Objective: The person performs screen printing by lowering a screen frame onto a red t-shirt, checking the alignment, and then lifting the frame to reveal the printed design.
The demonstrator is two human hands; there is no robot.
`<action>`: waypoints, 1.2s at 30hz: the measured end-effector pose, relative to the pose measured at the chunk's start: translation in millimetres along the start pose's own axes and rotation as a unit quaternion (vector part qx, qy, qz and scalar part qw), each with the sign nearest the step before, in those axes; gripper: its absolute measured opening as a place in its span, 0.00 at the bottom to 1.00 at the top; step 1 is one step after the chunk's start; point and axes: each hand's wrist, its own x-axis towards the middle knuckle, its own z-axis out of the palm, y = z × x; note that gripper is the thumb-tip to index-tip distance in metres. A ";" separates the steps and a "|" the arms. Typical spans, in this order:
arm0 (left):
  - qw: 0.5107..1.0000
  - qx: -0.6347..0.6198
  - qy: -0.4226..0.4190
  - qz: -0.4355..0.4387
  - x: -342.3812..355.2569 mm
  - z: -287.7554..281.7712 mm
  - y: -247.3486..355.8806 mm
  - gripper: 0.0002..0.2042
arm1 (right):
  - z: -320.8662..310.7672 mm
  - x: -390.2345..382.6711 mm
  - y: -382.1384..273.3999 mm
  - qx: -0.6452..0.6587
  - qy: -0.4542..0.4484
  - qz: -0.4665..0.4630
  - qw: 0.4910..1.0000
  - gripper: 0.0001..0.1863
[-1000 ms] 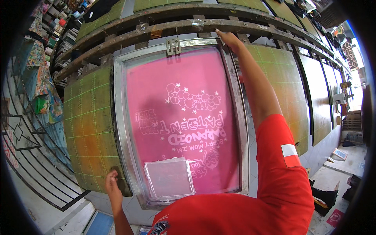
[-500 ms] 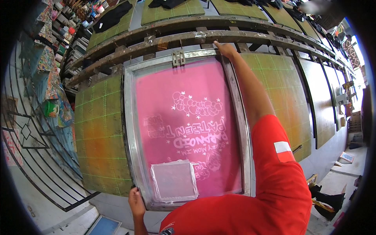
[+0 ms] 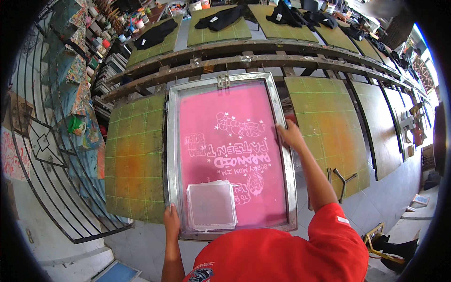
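- The left hand (image 3: 172, 220) is at the lower left edge of a metal frame (image 3: 291, 197), thumb along the rim; its other fingers are hidden, so whether it grips cannot be told.
- The right hand (image 3: 291, 134) is clamped on the frame's right edge, above the middle of that side, fingers bent over the rim.
- The two hands are well apart, on opposite sides of the frame.
- The metal frame lies between a left green board (image 3: 136, 164) and a right green board (image 3: 324, 122), its far end near the brown rails (image 3: 275, 61).
- Inside the frame is a pink sheet (image 3: 206, 110) with pale upside-down lettering, stars and drawings.
- A grey patch (image 3: 210, 205) with white borders covers the sheet's near left corner.
- A metal clip (image 3: 223, 81) sits on the frame's far side.
- A bent metal bar (image 3: 343, 184) is at the right board's near edge.
- Beyond the rails, black garments (image 3: 221, 19) lie on more green boards (image 3: 221, 35).
- A green tub (image 3: 75, 124) stands far left.
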 end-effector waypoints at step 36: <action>0.876 -0.372 0.156 0.264 75.7 -163.3 5.2 0.35 | -117.5 -254.5 -289.4 0.450 0.164 -0.337 0.810 0.15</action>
